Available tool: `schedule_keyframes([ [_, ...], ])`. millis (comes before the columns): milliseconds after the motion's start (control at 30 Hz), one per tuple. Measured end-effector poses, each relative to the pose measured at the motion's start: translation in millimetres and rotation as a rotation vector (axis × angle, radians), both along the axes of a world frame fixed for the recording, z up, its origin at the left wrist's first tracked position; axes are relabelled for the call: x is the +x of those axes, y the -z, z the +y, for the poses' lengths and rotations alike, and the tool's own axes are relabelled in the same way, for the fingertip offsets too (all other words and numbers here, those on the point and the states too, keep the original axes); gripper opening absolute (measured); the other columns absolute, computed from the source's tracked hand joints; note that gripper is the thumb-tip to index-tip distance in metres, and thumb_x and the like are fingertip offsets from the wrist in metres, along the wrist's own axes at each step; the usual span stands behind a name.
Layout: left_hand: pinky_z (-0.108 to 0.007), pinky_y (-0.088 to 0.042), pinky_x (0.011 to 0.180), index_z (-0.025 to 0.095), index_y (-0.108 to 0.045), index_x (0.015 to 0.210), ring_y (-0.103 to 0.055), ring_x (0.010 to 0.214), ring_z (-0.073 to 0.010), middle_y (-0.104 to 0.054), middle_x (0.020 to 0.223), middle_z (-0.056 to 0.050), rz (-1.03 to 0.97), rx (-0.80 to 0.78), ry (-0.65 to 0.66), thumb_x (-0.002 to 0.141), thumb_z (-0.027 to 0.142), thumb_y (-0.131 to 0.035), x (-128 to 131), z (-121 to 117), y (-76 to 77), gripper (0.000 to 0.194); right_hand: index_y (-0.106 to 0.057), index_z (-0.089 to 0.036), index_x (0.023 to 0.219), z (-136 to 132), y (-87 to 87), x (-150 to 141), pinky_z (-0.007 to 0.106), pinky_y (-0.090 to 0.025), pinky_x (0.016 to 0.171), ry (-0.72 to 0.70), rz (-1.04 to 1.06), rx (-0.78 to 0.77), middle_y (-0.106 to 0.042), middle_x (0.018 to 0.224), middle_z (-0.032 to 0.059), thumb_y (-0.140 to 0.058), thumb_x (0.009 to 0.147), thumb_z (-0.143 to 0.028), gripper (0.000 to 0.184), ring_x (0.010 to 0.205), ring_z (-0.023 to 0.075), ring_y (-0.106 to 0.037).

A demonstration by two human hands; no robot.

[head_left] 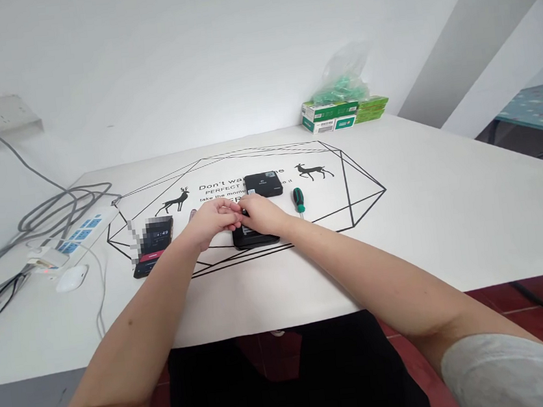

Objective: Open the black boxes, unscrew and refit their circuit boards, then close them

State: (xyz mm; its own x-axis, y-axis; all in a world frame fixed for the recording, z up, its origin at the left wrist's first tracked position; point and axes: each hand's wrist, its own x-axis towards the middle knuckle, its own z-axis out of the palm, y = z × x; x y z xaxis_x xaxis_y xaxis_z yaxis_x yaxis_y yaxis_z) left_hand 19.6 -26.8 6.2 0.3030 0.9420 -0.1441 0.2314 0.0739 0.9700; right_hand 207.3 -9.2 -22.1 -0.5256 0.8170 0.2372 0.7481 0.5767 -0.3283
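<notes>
Both hands meet over a black box-like case (256, 241) lying on the white table. My left hand (214, 220) has its fingers drawn together at the fingertips of my right hand (263, 214). A small dark piece shows between them, too small and covered to name. Just behind lies a second flat black box (263, 185) with small light labels. A green and black screwdriver (298, 200) rests to the right of my right hand, its shaft toward me. Part of a small object (193, 214) shows beside my left hand, mostly hidden.
A phone (153, 246) with a lit screen lies left of my hands. Further left are a power strip (83, 234), grey cables and a white earbud case (72, 278). Green and white boxes (330, 115) with a plastic bag on top stand at the back right by the wall.
</notes>
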Motion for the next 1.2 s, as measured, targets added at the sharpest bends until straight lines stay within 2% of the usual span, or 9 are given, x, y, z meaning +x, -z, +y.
schedule_keyframes([
  [133,-0.033,-0.058,0.072,0.019,-0.07,0.09,-0.074,0.078,-0.0193,-0.079,0.079,-0.005,0.068,-0.029,0.094,0.069,0.015,-0.085,-1.0,-2.0,0.1,0.025,-0.072,-0.013,0.102,2.5,1.7,-1.9,0.038,-0.05,0.088,-0.016,-0.071,0.031,-0.075,0.112,0.0189,-0.067,0.101,-0.02,0.009,0.106,0.0307,-0.068],
  [200,-0.031,-0.055,0.068,0.019,-0.071,0.09,-0.075,0.078,-0.0203,-0.08,0.08,-0.005,0.108,-0.028,0.127,0.068,0.015,-0.082,-0.7,-3.1,0.2,0.025,-0.07,-0.013,0.102,3.7,4.4,-0.6,0.039,-0.05,0.091,-0.023,-0.041,0.038,-0.075,0.113,0.0191,-0.071,0.096,-0.018,0.008,0.108,0.0311,-0.068],
  [267,-0.031,-0.052,0.066,0.02,-0.071,0.09,-0.075,0.079,-0.0211,-0.081,0.082,-0.005,0.145,-0.019,0.143,0.067,0.015,-0.08,-0.5,-3.8,0.2,0.025,-0.068,-0.014,0.1,4.8,6.8,2.7,0.037,-0.05,0.092,-0.009,0.057,0.035,-0.075,0.109,0.0174,-0.066,0.098,-0.016,0.003,0.106,0.029,-0.067],
  [367,-0.032,-0.052,0.071,0.021,-0.072,0.09,-0.076,0.085,-0.0222,-0.082,0.087,-0.005,0.202,-0.012,0.162,0.068,0.018,-0.081,-1.1,-4.5,0.1,0.024,-0.062,-0.019,0.092,6.0,8.1,11.7,0.034,-0.049,0.086,0.046,0.249,0.008,-0.074,0.098,0.0117,-0.053,0.103,-0.015,0.015,0.093,0.0233,-0.066],
  [467,-0.033,-0.055,0.079,0.022,-0.075,0.089,-0.075,0.087,-0.0214,-0.08,0.085,-0.003,0.25,0.018,0.18,0.071,0.024,-0.087,-2.2,-4.7,-0.2,0.022,-0.054,-0.023,0.081,5.8,5.8,22.1,0.031,-0.047,0.077,0.081,0.386,-0.047,-0.071,0.086,0.005,-0.058,0.097,-0.018,0.017,0.079,0.0191,-0.062],
  [567,-0.032,-0.055,0.079,0.022,-0.076,0.089,-0.073,0.086,-0.02,-0.078,0.086,-0.003,0.259,0.044,0.197,0.072,0.028,-0.09,-3.1,-4.6,-0.3,0.023,-0.051,-0.024,0.078,3.4,1.6,29.7,0.031,-0.046,0.074,0.084,0.462,-0.058,-0.069,0.078,0.0013,-0.062,0.09,-0.018,0.018,0.073,0.0175,-0.06],
  [700,-0.033,-0.056,0.081,0.022,-0.077,0.089,-0.073,0.086,-0.0196,-0.078,0.087,-0.003,0.262,0.057,0.22,0.073,0.027,-0.088,-4.3,-4.0,0.2,0.02,-0.051,-0.025,0.078,-1.5,-1.6,33.9,0.03,-0.046,0.073,0.043,0.457,-0.053,-0.067,0.076,0.0001,-0.062,0.087,-0.018,0.016,0.071,0.017,-0.059],
  [867,-0.035,-0.058,0.083,0.023,-0.077,0.089,-0.074,0.089,-0.0213,-0.08,0.088,-0.004,0.265,0.072,0.247,0.074,0.031,-0.09,-6.9,-2.7,2.0,0.022,-0.054,-0.024,0.081,-2.5,-0.1,38.9,0.032,-0.047,0.075,-0.004,0.426,-0.021,-0.069,0.08,0.002,-0.058,0.094,-0.022,0.013,0.074,0.0183,-0.06],
  [1200,-0.038,-0.06,0.086,0.023,-0.078,0.09,-0.078,0.09,-0.0238,-0.081,0.088,-0.003,0.258,0.038,0.286,0.068,0.038,-0.096,-11.7,-1.6,1.0,0.032,-0.066,-0.021,0.089,3.0,4.7,48.3,0.033,-0.05,0.081,0.035,0.382,-0.067,-0.076,0.089,0.0035,-0.062,0.093,-0.015,0.008,0.079,0.0189,-0.065],
])
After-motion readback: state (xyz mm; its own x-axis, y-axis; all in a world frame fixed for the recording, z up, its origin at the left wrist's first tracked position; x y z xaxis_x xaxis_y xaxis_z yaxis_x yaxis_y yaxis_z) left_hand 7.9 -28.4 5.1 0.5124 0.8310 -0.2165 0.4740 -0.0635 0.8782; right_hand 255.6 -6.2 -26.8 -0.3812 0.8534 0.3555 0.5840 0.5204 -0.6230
